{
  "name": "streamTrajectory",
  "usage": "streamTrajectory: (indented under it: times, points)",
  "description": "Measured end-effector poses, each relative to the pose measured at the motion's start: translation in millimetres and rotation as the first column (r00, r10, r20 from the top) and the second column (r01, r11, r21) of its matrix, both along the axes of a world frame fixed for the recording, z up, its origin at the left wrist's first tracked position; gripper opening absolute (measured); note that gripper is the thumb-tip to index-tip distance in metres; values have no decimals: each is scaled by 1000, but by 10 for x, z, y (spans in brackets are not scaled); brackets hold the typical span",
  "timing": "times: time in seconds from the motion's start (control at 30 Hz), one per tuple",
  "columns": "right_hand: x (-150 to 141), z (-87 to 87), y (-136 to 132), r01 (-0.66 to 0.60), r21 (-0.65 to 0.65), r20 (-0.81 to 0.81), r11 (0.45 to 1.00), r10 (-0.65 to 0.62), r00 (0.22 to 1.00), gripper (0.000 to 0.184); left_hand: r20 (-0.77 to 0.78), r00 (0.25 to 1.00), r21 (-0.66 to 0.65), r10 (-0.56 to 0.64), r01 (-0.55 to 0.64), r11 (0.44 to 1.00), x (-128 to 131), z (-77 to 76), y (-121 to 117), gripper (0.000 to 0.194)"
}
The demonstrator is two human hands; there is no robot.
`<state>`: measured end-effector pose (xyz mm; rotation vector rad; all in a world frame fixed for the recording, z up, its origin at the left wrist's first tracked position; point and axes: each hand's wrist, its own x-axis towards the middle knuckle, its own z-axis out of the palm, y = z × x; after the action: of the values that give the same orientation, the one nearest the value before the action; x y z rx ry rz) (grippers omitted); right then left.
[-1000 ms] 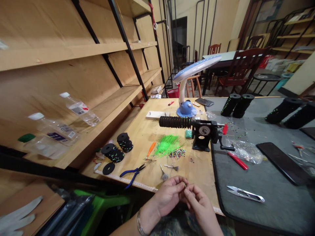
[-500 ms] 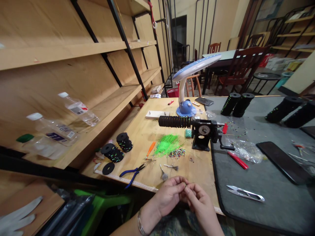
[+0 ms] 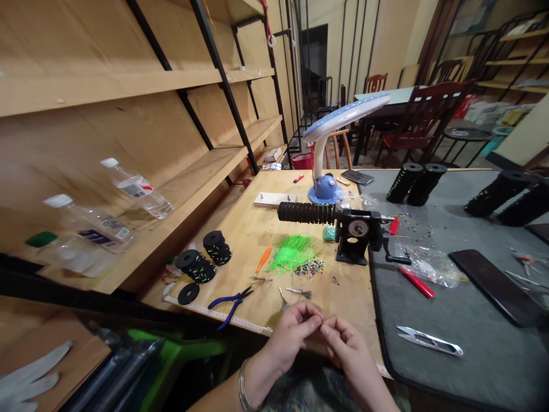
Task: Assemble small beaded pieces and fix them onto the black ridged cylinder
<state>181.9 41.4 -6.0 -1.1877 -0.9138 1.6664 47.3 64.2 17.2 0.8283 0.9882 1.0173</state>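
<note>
My left hand (image 3: 292, 336), with bangles at its wrist, is pinched at the table's front edge. Fingertip to fingertip with it, my right hand (image 3: 346, 344) is pinched too. Whatever lies between the fingers is too small or hidden to make out. Just beyond my left hand are a grey wire-like tuft (image 3: 283, 298), partly covered, and a second tuft (image 3: 299, 292). Farther back lie a heap of green strands (image 3: 293, 252) and small multicoloured beads (image 3: 309, 268). Blue-handled pliers (image 3: 231, 303) rest open to the left, near an orange-handled tool (image 3: 263, 262).
A black hand-cranked device (image 3: 355, 233) carries a row of black foam spools (image 3: 305, 213). Behind it stands a blue-and-white lamp (image 3: 325, 186). On the grey mat (image 3: 412, 309) lie thread snips (image 3: 430, 341), a red pen-like stick (image 3: 417, 281) and a phone (image 3: 493, 285). Black spools (image 3: 195, 266) stand at left.
My fingertips have shifted slightly and now meet more closely; the small thing glimpsed between them is no longer visible. My left hand covers more of the nearer grey tuft. The view has moved slightly.
</note>
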Motion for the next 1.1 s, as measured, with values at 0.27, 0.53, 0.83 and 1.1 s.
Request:
streamTrajectory:
  times: [0.27, 0.53, 0.83, 1.1]
  points:
    - [68, 150, 12, -243, 341, 437, 908, 76, 896, 29, -93, 992, 13, -86, 88, 996, -92, 150, 46, 36]
    - [80, 312, 95, -545, 516, 746, 661, -34, 665, 22, -246, 956, 65, -162, 183, 981, -211, 267, 60, 32]
    - [145, 267, 196, -736, 436, 873, 518, -46, 485, 22, -271, 925, -1, -266, 276, 961, -421, 174, 28, 32]
    - [265, 250, 268, -437, 455, 710, 776, -20, 704, 24, -243, 970, 89, 21, 1, 996, -659, 315, 112, 30]
